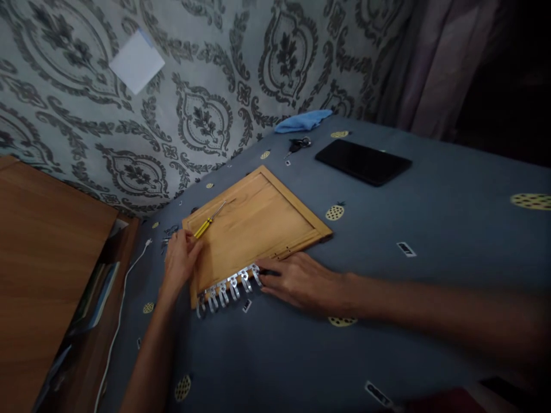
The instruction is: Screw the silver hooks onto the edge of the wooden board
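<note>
A wooden board (258, 223) lies on a blue patterned sheet (430, 229). A metal rack of several hooks (228, 287) sits along the board's near edge. My right hand (297, 278) lies flat beside the rack's right end, fingers stretched out and touching it. At the board's left corner my left hand (181, 258) has its fingers curled by the handle of a yellow screwdriver (206, 222) that rests on the board. Whether the fingers grip the handle is unclear.
A black tablet (364, 162), keys (299, 144) and a blue cloth (303, 120) lie at the far side by the patterned wall. A wooden cabinet (38, 246) stands on the left, with a white cable (124, 287) running down beside it.
</note>
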Action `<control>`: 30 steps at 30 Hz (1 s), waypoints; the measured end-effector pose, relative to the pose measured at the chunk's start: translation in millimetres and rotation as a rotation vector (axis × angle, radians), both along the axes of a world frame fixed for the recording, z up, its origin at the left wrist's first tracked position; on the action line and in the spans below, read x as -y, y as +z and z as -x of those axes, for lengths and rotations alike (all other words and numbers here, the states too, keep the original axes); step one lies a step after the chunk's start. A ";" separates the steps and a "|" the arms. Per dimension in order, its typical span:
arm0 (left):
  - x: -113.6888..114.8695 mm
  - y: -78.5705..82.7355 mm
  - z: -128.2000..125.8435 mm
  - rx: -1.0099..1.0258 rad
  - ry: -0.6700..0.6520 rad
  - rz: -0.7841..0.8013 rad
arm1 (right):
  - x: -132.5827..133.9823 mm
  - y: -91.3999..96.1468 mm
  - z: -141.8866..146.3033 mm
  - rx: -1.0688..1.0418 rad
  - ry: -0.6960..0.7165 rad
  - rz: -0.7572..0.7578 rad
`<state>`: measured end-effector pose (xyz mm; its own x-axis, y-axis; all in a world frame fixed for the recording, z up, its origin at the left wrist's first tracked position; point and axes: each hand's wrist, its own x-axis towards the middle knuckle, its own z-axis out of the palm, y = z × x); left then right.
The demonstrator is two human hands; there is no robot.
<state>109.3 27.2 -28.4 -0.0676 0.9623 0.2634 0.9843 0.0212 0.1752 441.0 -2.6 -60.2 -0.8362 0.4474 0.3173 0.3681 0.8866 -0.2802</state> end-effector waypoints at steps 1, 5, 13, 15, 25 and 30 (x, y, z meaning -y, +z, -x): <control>-3.7 -0.2 1.3 -0.005 0.005 -0.007 | 0.0 0.3 -0.3 -0.006 0.003 -0.007; -17.3 -3.0 3.4 0.031 -0.003 0.027 | 0.5 2.6 -1.3 -0.040 0.008 -0.030; -19.0 3.4 0.3 0.372 -0.006 -0.136 | -0.8 2.3 -1.2 -0.035 0.026 0.006; -16.5 11.4 -8.6 0.503 -0.040 -0.232 | -1.0 1.8 -1.3 -0.037 0.025 0.005; 36.5 78.3 -89.4 0.872 -0.258 -0.574 | 0.2 0.3 0.0 -0.028 -0.004 -0.017; 61.2 81.6 -115.2 0.862 -0.328 -0.409 | 0.0 0.7 0.1 -0.006 -0.002 -0.002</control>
